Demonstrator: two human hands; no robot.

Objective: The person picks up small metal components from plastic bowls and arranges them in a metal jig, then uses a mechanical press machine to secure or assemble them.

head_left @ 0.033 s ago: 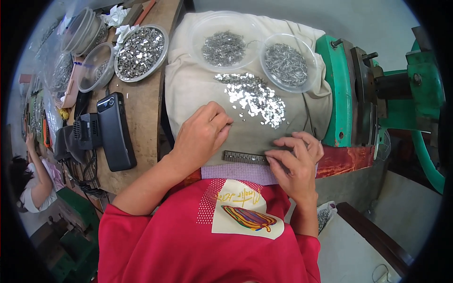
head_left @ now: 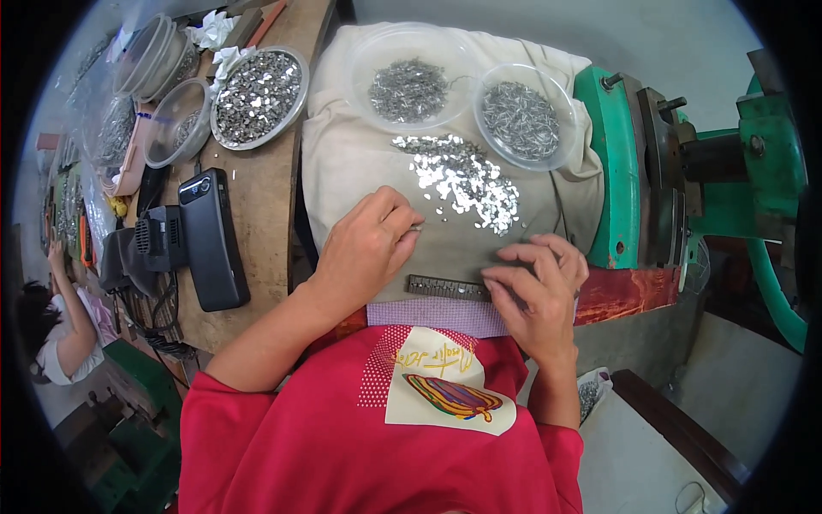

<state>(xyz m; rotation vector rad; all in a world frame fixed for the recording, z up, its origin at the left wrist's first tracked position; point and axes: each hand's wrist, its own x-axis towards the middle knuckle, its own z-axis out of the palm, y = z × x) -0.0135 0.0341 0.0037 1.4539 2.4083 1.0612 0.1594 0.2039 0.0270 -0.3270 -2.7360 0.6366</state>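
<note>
Grey metal strip lies beside parted right fingers; left fingers pinch narrowly, contents unclear.

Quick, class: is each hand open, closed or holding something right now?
Left hand: curled; whether it pinches anything cannot be told.
Right hand: open, loosely bent, beside the end of the metal strip.

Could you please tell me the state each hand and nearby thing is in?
Left hand: fingertips pinched; too small to tell whether on anything.
Right hand: half curled, thumb and forefinger apart.
Cloth: spread, creased.
Metal strip: lying flat.
Silvery flakes: loose, scattered on the cloth.
Large clear tub: uncovered, partly filled.
Smaller clear tub: uncovered, holding slender pieces.
Bowl: uncovered, full of metal pieces.
</note>
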